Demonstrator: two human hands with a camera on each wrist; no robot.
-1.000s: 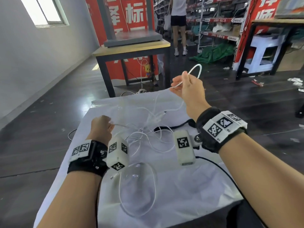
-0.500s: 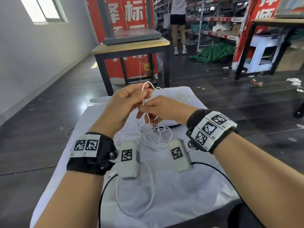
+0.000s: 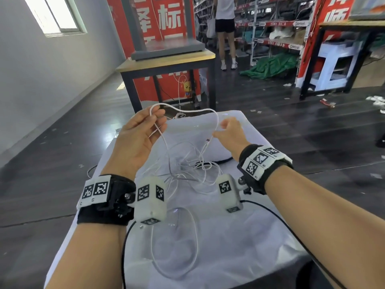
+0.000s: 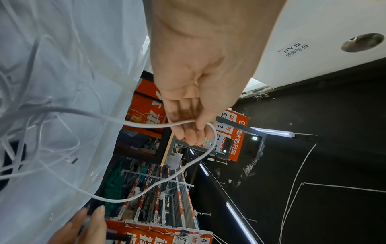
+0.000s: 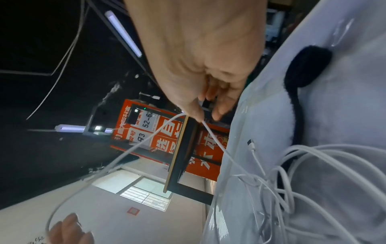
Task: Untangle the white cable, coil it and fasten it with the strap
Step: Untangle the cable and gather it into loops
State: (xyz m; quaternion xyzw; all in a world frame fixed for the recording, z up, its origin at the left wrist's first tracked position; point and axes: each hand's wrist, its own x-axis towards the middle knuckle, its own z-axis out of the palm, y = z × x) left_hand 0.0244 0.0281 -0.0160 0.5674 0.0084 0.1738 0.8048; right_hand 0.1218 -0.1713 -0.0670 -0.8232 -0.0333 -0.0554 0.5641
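The white cable (image 3: 187, 110) runs in a slack arc between my two raised hands. My left hand (image 3: 156, 119) holds a bend of it in curled fingers; the left wrist view shows the cable (image 4: 146, 125) crossing those fingers (image 4: 188, 132). At the arc's right end, my right hand (image 3: 218, 130) pinches the cable (image 5: 215, 140) between thumb and fingertips. Below hangs a connector (image 3: 207, 140), over the tangle (image 3: 187, 165) on the white-covered table (image 3: 229, 236). The black strap (image 5: 307, 66) lies flat on the cloth beside the tangle, under my right hand.
A loose loop of the cable (image 3: 195, 232) lies near the table's front edge. Black wrist-camera leads (image 3: 281, 217) trail over the cloth. Beyond stands a wooden-topped table (image 3: 166, 61), and a person (image 3: 226, 28) stands by the shelves.
My left hand rose from the table to meet the right, and both gripped the cable close together. They have since drawn apart, stretching a span of cable between them.
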